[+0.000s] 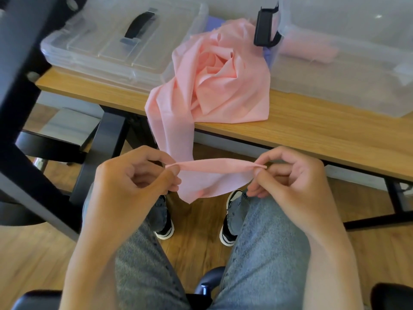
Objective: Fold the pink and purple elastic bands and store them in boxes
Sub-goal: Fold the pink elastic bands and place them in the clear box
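A person's left hand [131, 175] and right hand [288, 175] each pinch one end of a pink elastic band [214, 166], stretched taut between both grips above the knees; its remainder trails up to a heap on the desk [312, 128].

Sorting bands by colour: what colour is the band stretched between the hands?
Pink, clearest in the head view: the band.

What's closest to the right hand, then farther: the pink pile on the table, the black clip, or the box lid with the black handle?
From the right hand:
1. Pink pile, on the table ahead.
2. Black clip, on the right box's edge.
3. Box lid, far left.
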Available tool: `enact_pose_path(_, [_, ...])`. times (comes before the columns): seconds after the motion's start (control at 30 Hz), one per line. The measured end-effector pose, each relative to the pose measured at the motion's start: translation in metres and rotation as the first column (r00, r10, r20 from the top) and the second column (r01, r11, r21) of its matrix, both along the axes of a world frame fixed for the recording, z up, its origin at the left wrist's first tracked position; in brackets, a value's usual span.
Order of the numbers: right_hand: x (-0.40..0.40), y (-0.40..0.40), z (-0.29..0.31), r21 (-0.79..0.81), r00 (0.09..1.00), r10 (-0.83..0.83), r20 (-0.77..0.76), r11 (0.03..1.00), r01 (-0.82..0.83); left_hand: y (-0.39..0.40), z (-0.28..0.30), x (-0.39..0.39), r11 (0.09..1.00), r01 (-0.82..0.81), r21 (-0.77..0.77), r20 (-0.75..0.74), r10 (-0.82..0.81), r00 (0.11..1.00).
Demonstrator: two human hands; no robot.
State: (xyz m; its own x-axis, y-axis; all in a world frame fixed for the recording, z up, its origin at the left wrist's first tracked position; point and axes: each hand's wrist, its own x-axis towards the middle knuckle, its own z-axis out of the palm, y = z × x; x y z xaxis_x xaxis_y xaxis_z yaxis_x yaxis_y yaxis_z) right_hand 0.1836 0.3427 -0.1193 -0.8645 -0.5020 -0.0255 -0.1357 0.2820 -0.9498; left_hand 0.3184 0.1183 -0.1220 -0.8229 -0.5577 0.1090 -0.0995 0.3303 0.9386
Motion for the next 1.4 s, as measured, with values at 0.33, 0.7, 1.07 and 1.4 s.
enact_pose_path(0.33, [0.001,0.0,0.006,-0.095,0.998,0.007,0.057,0.995,-0.001,-0.005,-0.002,0.003,0.993,-0.018,0.114,-0.092,0.029,0.995])
enact_pose_path(0.7, [0.0,-0.005,-0.004,0.11,0.989,-0.03,-0.142,0.993,0.046,-0.012,-0.005,0.007,0.998,-0.016,-0.059,0.068,0.02,0.998])
enact_pose_path(1.07, [0.0,-0.007,-0.007,-0.084,0.995,-0.051,-0.086,0.995,0.044,-0.006,-0.002,0.006,1.0,0.006,-0.008,-0.03,-0.006,1.0])
enact_pose_path(1.4, [-0.001,-0.004,-0.003,-0.163,0.999,-0.047,-0.02,0.986,0.043,-0.007,-0.004,0.005,0.997,-0.055,0.056,-0.098,0.06,0.993])
